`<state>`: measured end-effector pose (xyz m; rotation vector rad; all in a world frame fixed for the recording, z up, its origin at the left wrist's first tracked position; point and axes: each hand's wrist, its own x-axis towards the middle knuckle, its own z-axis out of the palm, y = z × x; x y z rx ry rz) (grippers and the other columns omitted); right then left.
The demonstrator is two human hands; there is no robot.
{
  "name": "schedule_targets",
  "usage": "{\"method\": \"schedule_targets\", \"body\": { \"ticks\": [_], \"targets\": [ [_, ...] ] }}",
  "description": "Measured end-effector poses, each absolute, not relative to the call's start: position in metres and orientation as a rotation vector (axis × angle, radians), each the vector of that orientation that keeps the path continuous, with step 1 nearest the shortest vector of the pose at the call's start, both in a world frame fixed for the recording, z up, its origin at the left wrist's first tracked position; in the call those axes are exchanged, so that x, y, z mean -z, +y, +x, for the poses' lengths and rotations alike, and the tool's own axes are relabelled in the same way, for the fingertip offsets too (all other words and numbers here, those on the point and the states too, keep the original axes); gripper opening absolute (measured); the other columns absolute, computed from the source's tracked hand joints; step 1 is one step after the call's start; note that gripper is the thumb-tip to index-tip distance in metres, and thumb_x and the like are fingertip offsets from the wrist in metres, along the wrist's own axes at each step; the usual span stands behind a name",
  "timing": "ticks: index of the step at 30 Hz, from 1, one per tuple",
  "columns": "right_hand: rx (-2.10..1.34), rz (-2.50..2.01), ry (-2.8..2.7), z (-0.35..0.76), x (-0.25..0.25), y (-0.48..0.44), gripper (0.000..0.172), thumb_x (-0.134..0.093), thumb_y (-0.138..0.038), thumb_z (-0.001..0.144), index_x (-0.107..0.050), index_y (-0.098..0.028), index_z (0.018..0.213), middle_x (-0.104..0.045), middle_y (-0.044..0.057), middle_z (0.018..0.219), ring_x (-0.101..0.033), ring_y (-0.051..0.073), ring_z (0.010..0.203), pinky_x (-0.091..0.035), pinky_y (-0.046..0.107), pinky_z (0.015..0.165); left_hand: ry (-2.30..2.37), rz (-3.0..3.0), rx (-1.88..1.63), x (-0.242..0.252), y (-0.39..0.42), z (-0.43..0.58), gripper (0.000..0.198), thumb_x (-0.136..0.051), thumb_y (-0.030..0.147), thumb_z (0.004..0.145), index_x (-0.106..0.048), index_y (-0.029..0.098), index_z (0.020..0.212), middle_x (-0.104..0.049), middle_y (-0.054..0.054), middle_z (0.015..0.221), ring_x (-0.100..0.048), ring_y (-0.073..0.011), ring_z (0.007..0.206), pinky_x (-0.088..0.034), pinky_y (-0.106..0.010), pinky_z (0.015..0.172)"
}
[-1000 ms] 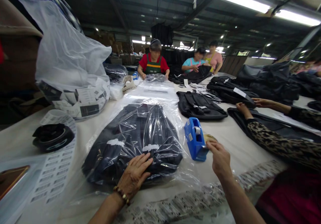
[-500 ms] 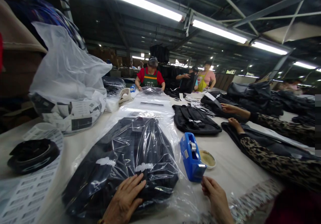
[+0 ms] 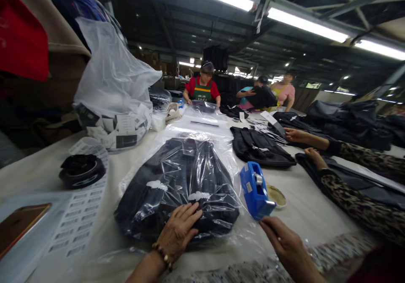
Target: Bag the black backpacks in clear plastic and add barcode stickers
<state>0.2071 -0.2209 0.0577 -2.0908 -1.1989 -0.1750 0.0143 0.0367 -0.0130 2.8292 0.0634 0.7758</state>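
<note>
A black backpack (image 3: 177, 177) lies in a clear plastic bag (image 3: 228, 148) on the table before me. My left hand (image 3: 180, 228) rests flat on the lower part of the bagged backpack, fingers stretched out. To the right of the bag stands a blue tape dispenser (image 3: 255, 190). Close to the dispenser's front end is my right hand (image 3: 281, 240), its thumb and fingertips pinched together. Whatever is between those fingertips is too small to make out.
A label strip (image 3: 80, 215), a black ring-shaped roll (image 3: 82, 171) and a phone (image 3: 22, 226) lie left. Behind them stands a sack of tags (image 3: 120, 126). At right, a co-worker's patterned sleeves (image 3: 348, 194) reach over black bags; another backpack (image 3: 262, 148) lies beyond the dispenser.
The view has turned left, so things appear farther right and a phone shows at the left. My left hand stays on the bagged backpack; my right hand remains pinched near the dispenser's front.
</note>
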Motion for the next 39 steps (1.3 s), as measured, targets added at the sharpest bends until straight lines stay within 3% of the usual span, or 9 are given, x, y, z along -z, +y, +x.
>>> {"method": "schedule_targets", "body": {
  "ticks": [6, 14, 24, 29, 34, 39],
  "targets": [
    [0.081, -2.014, -1.685, 0.171, -0.090, -0.178, 0.019, -0.039, -0.023, 0.092, -0.054, -0.021, 0.080, -0.057, 0.000, 0.070, -0.055, 0.012, 0.064, -0.044, 0.023, 0.058, 0.033, 2.843, -0.796, 0.016, 0.038, 0.015, 0.047, -0.051, 0.015, 0.082, -0.046, 0.023, 0.127, -0.054, -0.007, 0.130, -0.051, -0.0221, 0.117, -0.048, -0.043, 0.093],
    [-0.033, -1.981, -2.021, 0.156, -0.095, -0.159, 0.021, -0.039, -0.022, 0.092, -0.049, -0.020, 0.074, -0.054, 0.000, 0.068, -0.050, 0.013, 0.061, -0.037, 0.025, 0.054, 0.117, 2.828, -0.594, 0.005, 0.032, 0.014, 0.051, -0.062, 0.020, 0.078, -0.046, 0.021, 0.127, -0.051, -0.008, 0.133, -0.048, -0.0251, 0.120, -0.044, -0.047, 0.096],
    [-0.142, -1.958, -2.509, 0.151, -0.092, -0.100, 0.014, -0.044, -0.019, 0.088, -0.055, -0.018, 0.079, -0.063, 0.002, 0.079, -0.056, 0.015, 0.071, -0.036, 0.028, 0.064, 0.149, 2.827, -0.585, 0.008, 0.031, 0.016, 0.054, -0.066, 0.021, 0.077, -0.046, 0.022, 0.127, -0.051, -0.009, 0.132, -0.048, -0.0254, 0.120, -0.043, -0.046, 0.097],
    [-0.192, -2.060, -2.504, 0.153, -0.076, -0.081, 0.012, -0.046, -0.014, 0.083, -0.058, -0.017, 0.081, -0.066, 0.006, 0.084, -0.060, 0.017, 0.074, -0.037, 0.029, 0.065, 0.188, 2.771, -0.561, 0.007, 0.029, 0.016, 0.048, -0.062, 0.025, 0.080, -0.048, 0.022, 0.125, -0.052, -0.008, 0.132, -0.048, -0.0241, 0.121, -0.041, -0.046, 0.099],
    [-0.158, -2.153, -2.423, 0.144, -0.064, -0.080, 0.018, -0.044, -0.009, 0.080, -0.060, -0.013, 0.086, -0.067, 0.009, 0.083, -0.061, 0.021, 0.076, -0.040, 0.031, 0.065, 0.200, 2.713, -0.590, 0.003, 0.027, 0.013, 0.036, -0.046, 0.025, 0.089, -0.049, 0.023, 0.125, -0.052, -0.006, 0.132, -0.046, -0.0217, 0.122, -0.039, -0.045, 0.101],
    [-0.105, -2.206, -2.328, 0.139, -0.051, -0.081, 0.022, -0.047, -0.006, 0.076, -0.061, -0.013, 0.092, -0.068, 0.009, 0.085, -0.064, 0.023, 0.076, -0.045, 0.033, 0.067, 0.183, 2.659, -0.473, 0.001, 0.028, 0.011, 0.049, -0.053, 0.040, 0.084, -0.045, 0.024, 0.129, -0.046, -0.007, 0.137, -0.041, -0.0254, 0.126, -0.034, -0.048, 0.104]
  ]
}}
